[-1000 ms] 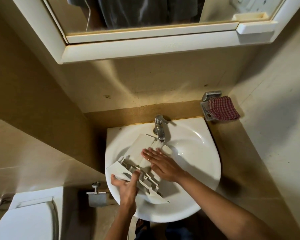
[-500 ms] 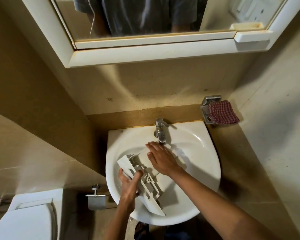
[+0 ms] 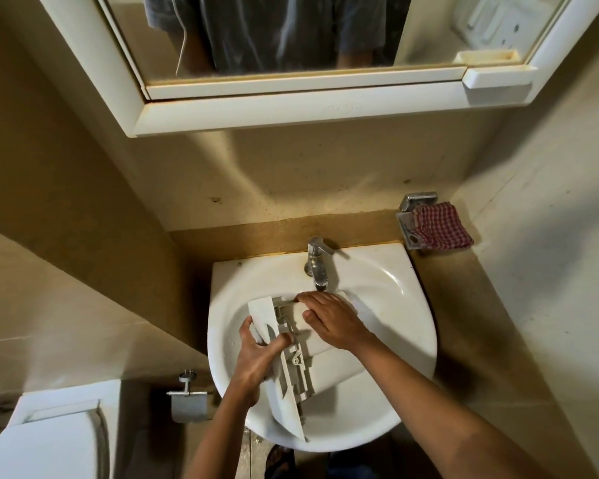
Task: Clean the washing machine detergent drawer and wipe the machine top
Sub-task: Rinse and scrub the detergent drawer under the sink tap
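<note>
The white plastic detergent drawer (image 3: 293,371) lies tilted in the white sink basin (image 3: 388,281), its front panel toward the left and its ribbed underside up. My left hand (image 3: 256,354) grips the drawer's front panel at its left edge. My right hand (image 3: 329,319) rests flat on the drawer's body just below the chrome tap (image 3: 317,267), fingers spread and pointing left. No washing machine is in view.
A red checked cloth (image 3: 440,226) hangs on a metal holder on the ledge right of the sink. A mirrored cabinet (image 3: 291,108) juts out above. A toilet cistern (image 3: 49,433) and a paper holder (image 3: 189,399) are at lower left. Walls stand close on both sides.
The drawer has turned in the basin, its front panel swinging more upright toward the left. My right hand has slid up toward the tap. The camera has tilted down a little.
</note>
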Demonstrator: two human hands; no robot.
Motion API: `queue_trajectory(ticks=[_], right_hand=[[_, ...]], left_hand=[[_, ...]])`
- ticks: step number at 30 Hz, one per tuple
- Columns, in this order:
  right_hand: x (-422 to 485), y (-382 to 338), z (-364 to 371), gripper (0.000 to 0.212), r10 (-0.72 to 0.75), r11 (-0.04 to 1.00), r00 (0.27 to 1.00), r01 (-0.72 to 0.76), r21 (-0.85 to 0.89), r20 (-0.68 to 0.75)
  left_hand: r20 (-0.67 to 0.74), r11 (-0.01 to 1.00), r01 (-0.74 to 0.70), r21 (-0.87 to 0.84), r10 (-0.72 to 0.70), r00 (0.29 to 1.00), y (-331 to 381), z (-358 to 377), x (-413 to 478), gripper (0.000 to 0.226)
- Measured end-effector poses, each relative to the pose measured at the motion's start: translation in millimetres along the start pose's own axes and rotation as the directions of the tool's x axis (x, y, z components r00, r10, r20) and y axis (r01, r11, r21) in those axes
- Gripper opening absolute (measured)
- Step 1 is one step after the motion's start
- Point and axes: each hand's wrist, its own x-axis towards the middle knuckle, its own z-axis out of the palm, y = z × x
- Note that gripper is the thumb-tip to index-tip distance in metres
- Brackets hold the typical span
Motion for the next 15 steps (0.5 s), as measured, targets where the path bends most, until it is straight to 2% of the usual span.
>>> queue_trajectory(ticks=[4,6,9,11,15], right_hand=[[0,2,0,0.04,0.207,0.971,0.978,-0.203,0.126,-0.016],[3,5,4,0.031,0.311,0.933,0.948,-0.318,0.168,0.065],[8,3,5,0.033,0.496,0.802,0.841,-0.539,0.256,0.216],[13,-5,10,0.036,0.497,0.811,0.842,-0.537,0.232,0.211],[15,-37,24,0.036,0.284,0.92,0.952,-0.305,0.248,0.117]], left_hand=[[-0.022,0.999,0.038,0.006,-0.038,0.999,2,-2,7,0.1],[-0.05,0.997,0.081,-0.013,-0.081,0.995,6,-2,8,0.103],[-0.098,0.996,0.082,-0.025,-0.084,0.992,13,-2,5,0.117],[-0.11,0.997,0.079,0.012,-0.077,0.991,16,-3,4,0.122],[-0.12,0.995,0.094,0.044,-0.088,0.989,20,-1,3,0.119]])
